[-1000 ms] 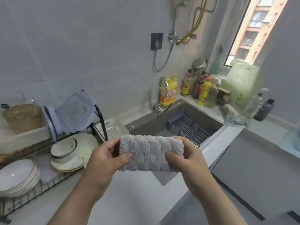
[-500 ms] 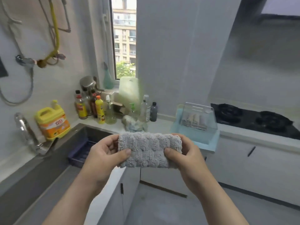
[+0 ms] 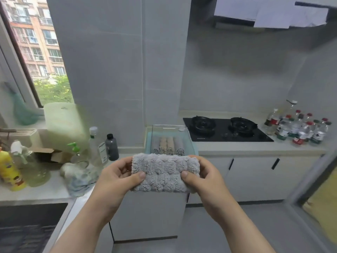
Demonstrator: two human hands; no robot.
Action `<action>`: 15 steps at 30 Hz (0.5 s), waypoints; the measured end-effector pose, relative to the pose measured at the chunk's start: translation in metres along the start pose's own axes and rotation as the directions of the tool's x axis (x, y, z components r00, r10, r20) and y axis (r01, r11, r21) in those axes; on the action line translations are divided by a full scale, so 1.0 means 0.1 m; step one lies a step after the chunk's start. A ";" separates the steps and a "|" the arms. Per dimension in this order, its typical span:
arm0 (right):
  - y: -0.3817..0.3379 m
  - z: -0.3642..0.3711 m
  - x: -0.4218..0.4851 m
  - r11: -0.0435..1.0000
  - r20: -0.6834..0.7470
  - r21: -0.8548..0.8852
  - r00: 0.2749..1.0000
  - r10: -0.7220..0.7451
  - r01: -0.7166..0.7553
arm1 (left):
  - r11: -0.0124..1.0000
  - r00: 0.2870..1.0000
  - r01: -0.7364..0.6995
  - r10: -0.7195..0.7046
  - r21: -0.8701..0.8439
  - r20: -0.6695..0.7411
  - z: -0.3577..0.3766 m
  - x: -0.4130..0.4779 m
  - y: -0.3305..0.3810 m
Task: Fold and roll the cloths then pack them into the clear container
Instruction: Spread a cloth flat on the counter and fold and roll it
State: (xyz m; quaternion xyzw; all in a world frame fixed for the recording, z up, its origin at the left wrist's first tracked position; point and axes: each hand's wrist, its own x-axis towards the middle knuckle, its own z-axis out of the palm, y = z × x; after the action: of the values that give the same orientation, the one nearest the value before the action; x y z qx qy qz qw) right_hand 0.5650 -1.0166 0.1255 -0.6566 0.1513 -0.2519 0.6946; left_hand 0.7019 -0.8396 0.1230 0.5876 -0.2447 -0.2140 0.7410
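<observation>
**Nearly packed: grey cloth [image 3: 165, 172] held just short of the container [image 3: 169, 126]**

So the cloth, folded and rolled into a thick bundle, sits in the air just in front of the container, level and lying crosswise. The left hand [image 3: 116, 177] grips one end and the right hand [image 3: 206, 177] the other. Each thumb presses on the near face, with the fingers curled round behind. That grip at both ends looks meant to keep the roll from springing loose before it goes in.

Behind the cloth, the container stands open at the top near the front edge of the counter [image 3: 246, 147]. Four rolled cloths [image 3: 168, 146] lie side by side inside it, running front to back. The held roll lies across that line, so it probably needs a quarter turn to match them. I cannot tell how much room is left beside them, because the held cloth hides the container's near part.

Nothing hangs above the container, so the way in from the top is free. A tiled wall rises right behind it, which suggests coming in over the near wall. The stove [image 3: 226, 129] sits just to the container's right. A dark bottle [image 3: 111, 147] stands to its left with a gap between them, and a crumpled rag [image 3: 80, 177] lies further left.
</observation>
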 end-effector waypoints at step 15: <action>0.34 -0.26 1.98 0.997 -0.128 -0.064 0.991 0.043 -0.051 | 0.997 0.991 0.080 -0.081 0.018 0.109 -0.03 2.27 -0.41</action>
State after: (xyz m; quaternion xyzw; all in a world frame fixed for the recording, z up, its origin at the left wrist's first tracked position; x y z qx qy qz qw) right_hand 0.7196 -1.1463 0.1136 -0.6585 0.2190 -0.2715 0.6669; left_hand 0.8821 -0.9835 0.1075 0.5893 -0.2625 -0.2739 0.7133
